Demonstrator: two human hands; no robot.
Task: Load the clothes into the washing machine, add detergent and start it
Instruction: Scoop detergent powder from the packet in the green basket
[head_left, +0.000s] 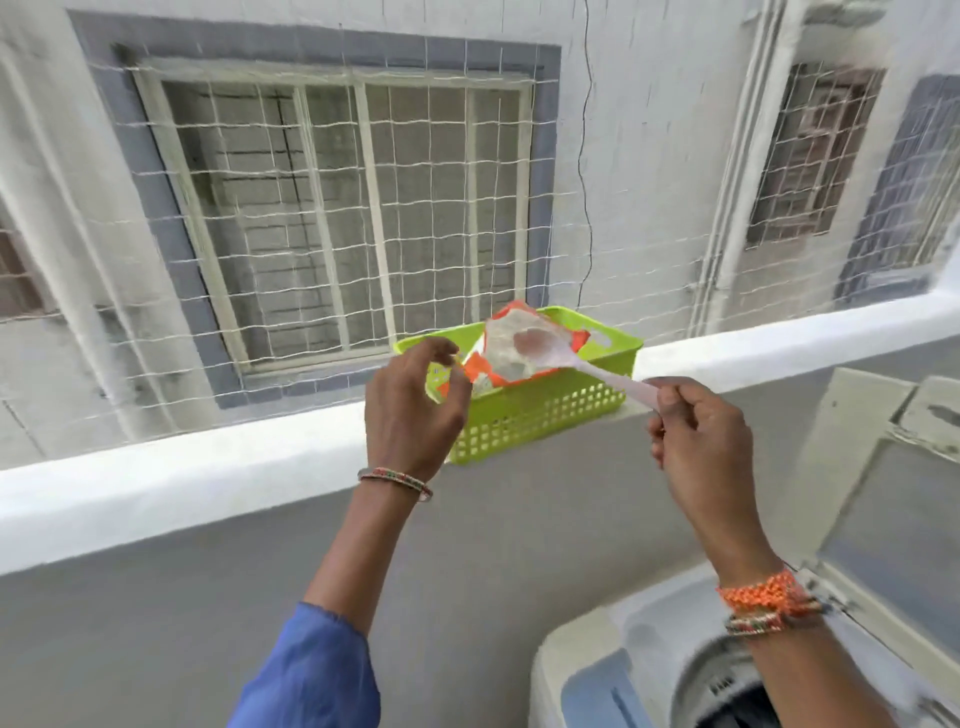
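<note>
Your left hand (413, 402) is raised in front of the green basket (540, 410), its thumb and fingertips pinched together on the near edge of the orange-and-white detergent packet (506, 348), so that grip is clamped on the packet's torn mouth and holds it open. Your right hand (696, 431) has its fingers closed around the end of a pale plastic spoon (550, 351), the handle running up and to the left from your fist; the bowl of the spoon sits at the packet's opening, over the whitish inside of the bag, though motion blur keeps you from telling whether there is powder in it. The packet stands inside the basket, leaning toward the left, and the basket rests on the white ledge (208, 467) of the grey parapet wall, right beside both your hands. The washing machine (649, 670) is at the lower right, below your right forearm, with its lid (893, 525) tipped up and back so the dark round drum opening shows; what lies in the drum is too dark to tell. A net (332, 208) stretches across the open space beyond the ledge, with a barred window (343, 208) on the facing wall behind it. Threaded bands circle both your wrists, and a blue sleeve (311, 675) covers your left upper arm.
</note>
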